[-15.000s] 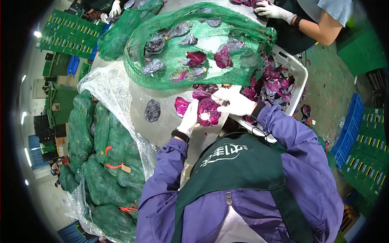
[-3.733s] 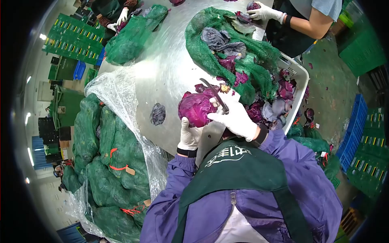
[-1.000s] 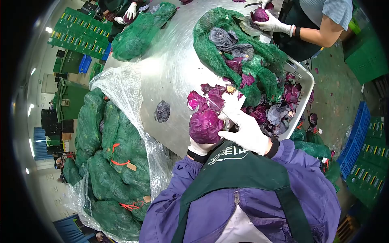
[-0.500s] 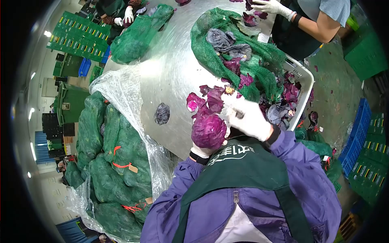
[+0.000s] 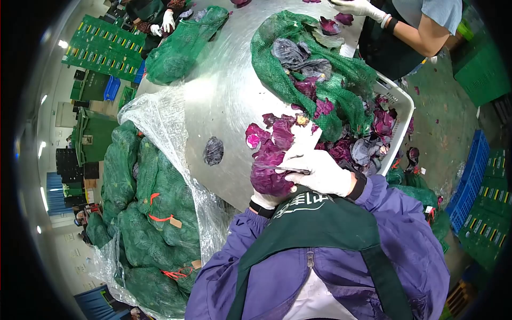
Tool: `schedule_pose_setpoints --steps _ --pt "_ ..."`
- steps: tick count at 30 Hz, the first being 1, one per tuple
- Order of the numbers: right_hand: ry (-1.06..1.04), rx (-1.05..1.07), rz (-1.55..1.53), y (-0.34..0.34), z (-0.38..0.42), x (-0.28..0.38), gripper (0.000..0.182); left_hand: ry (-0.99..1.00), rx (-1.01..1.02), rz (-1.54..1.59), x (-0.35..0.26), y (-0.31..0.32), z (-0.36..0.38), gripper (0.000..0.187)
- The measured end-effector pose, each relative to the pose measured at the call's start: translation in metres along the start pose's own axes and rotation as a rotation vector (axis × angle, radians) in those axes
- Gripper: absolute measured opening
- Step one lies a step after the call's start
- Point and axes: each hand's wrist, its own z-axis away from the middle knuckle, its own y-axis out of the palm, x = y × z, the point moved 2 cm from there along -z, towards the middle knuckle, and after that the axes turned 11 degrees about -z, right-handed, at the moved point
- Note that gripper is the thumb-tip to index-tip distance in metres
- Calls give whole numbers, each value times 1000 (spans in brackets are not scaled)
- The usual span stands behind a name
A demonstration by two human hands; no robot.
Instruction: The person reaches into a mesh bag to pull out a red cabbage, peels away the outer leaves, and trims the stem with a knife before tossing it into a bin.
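Observation:
A purple cabbage rests in my left hand, whose white-gloved fingers are mostly hidden under and behind it. My right hand, also in a white glove, is closed on a knife with its thin blade lying across the top of the cabbage. Loose purple leaves lie on the metal table just beyond the cabbage. A dark, withered leaf sits on the table to the left.
A green net bag holding leaves lies ahead, beside a white crate of leaves. Another net bag is farther left. Full net sacks stand at left under plastic film. Two co-workers' gloved hands show at the far side.
My right hand has moved left and down onto the cabbage, and the knife now shows across it. The co-worker's hand at upper right has shifted slightly; some leaves near it are gone.

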Motion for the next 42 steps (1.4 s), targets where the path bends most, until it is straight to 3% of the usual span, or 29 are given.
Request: schedule_pose_setpoints --steps 1,2,4,6,7,8,11,12,14,18,20,22,23,24,25,26,27,28,29,30,31,32,34,35,36,38,39,41,42 --pt "1 21 8 0 0 0 26 -55 51 190 -2 1 -2 41" --pt "2 22 8 -1 0 0 26 -56 52 191 -7 -3 -3 41" --pt "66 42 59 -2 1 1 21 40 -100 239 -19 -13 -5 40" --pt "-26 -1 6 2 2 -8 18 -415 57 598 11 17 17 45" --pt "-170 -39 114 3 2 -12 15 -149 18 787 -1 8 8 42" --pt "22 53 80 2 2 -10 13 -103 132 440 17 23 13 45" --pt "26 73 -26 2 5 -15 13 -71 -51 247 7 10 21 53" --pt "7 57 -66 3 6 -22 16 -113 -27 199 32 23 38 65" --pt "65 60 -95 2 9 -37 20 -323 -51 119 33 28 46 80" --pt "79 -44 -147 8 16 -55 25 -253 -28 45 54 39 45 88" --pt "244 -61 -384 12 17 -65 27 -312 65 102 61 43 46 91" --pt "245 -143 -320 -1 15 -66 25 -361 176 187 85 58 44 85" --pt "245 -218 -257 -11 13 -66 23 -414 208 534 79 53 40 82" --pt "572 -354 -573 -24 12 -63 21 -458 234 881 67 45 31 79" --pt "432 -433 -405 -41 16 -79 21 -492 252 1231 53 35 24 76" --pt "372 -482 148 -55 21 -102 24 -515 258 1581 41 24 18 74" --pt "183 -604 283 -59 31 -115 30 -518 254 1931 32 13 12 71" --pt "167 -578 379 -62 32 -110 34 -496 243 2282 29 5 10 69" --pt "369 -481 104 -62 26 -103 38 -499 210 1993 60 10 20 74" --pt "572 -364 -165 -58 17 -84 42 -487 165 1990 44 -5 10 74" --pt "579 -378 -425 -51 10 -56 48 -624 -31 1827 12 -31 -13 74" --pt "706 -259 -554 -44 2 -57 57 -754 -216 1655 -3 -47 -26 73" --pt "680 -253 -715 -27 -11 -58 69 -724 -225 1691 11 -50 -31 64" --pt "711 -156 -799 -25 -23 -59 80 -623 -227 1528 0 -59 -40 64" --pt "659 -222 -743 -23 -31 -66 68 -529 -231 1362 -10 -70 -48 63" --pt "833 -316 -1190 -44 -48 -84 49 -413 -255 1367 -18 -84 -55 67" --pt "838 -494 -1350 -48 -61 -87 36 -341 -241 1423 -17 -89 -57 67" --pt "674 -416 -1460 -79 -97 -89 47 -291 -235 1499 -12 -92 -56 66" --pt "536 -577 -1325 -90 -123 -107 48 -370 -281 1452 -9 -91 -53 61"
